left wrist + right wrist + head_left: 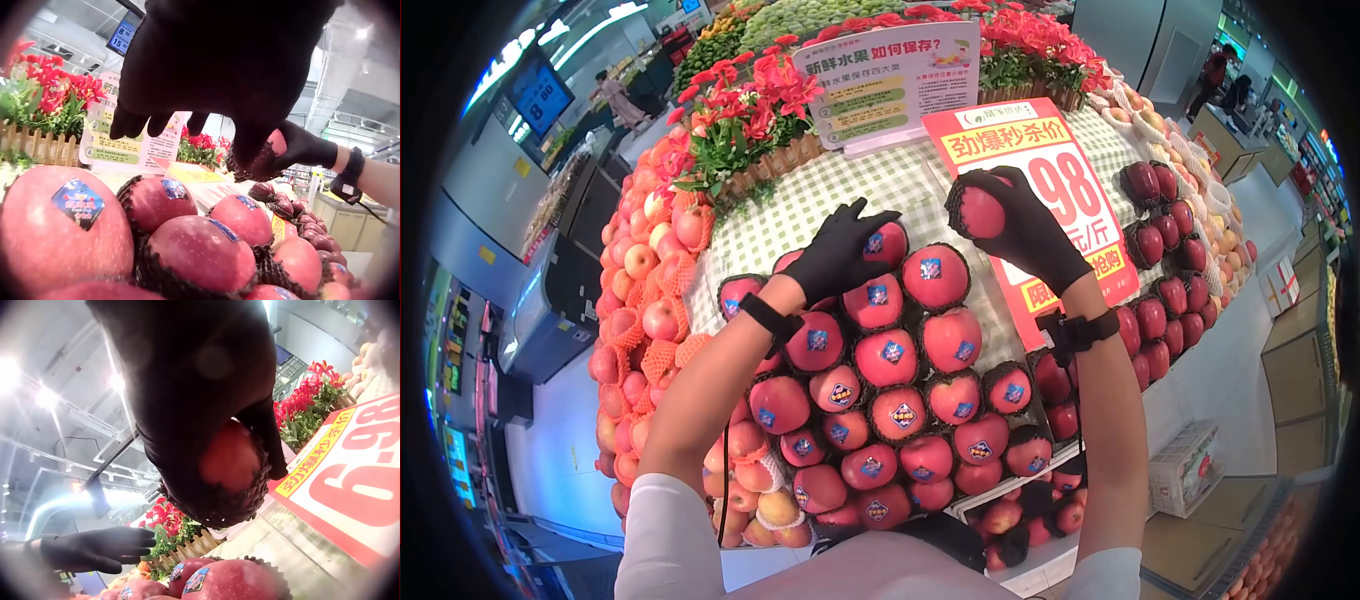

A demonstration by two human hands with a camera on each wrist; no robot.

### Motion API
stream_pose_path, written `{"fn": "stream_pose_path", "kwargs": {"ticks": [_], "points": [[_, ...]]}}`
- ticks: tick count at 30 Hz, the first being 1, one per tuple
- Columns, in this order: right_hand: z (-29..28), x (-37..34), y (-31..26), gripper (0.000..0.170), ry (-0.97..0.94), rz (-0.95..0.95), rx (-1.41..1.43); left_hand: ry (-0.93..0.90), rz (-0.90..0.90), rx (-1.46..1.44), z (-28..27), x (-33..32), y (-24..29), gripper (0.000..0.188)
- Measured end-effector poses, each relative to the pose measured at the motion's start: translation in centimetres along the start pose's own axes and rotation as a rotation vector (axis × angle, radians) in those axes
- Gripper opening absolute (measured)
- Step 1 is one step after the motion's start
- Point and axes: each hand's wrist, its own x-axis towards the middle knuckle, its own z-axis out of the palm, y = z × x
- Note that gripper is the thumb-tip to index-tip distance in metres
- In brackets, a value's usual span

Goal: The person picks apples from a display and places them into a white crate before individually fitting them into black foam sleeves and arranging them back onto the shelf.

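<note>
My gloved right hand grips a red apple in a black foam net, held over the checked cloth beside the price sign. In the right wrist view the fingers curl round that apple. The gloved left hand is spread over the upper end of the stacked apples, by a stickered apple. Seen from the left wrist, the left hand hangs above the apples with its fingers extended and nothing held; whether it touches one is unclear.
A red and white price sign lies right of centre. Behind stand an information board and red flowers with a small wooden fence. Net-wrapped apples line the left side, dark red apples the right. A white crate stands lower right.
</note>
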Motion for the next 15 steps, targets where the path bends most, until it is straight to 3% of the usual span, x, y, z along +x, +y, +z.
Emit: {"fn": "stream_pose_path", "kwargs": {"ticks": [3,4,7,11,15], "points": [[-0.2,0.9,0.4,0.058,-0.041,0.023,-0.006,-0.184,0.030,0.108,1.4,2.5,-0.7,0.070],[0.0,1.4,0.4,0.058,-0.066,0.014,-0.015,-0.147,0.086,0.110,2.3,2.8,-1.5,0.069],[1.1,2.9,0.6,0.058,-0.097,-0.042,0.025,-0.225,0.019,0.042,2.8,2.8,-2.7,0.066],[3.6,5.4,1.0,0.063,-0.258,-0.050,0.069,-0.106,-0.052,0.047,2.7,2.0,-3.0,0.057],[6.4,6.8,2.1,0.070,-0.398,-0.073,-0.109,0.008,-0.008,0.068,2.8,1.2,-2.8,0.054]]}}
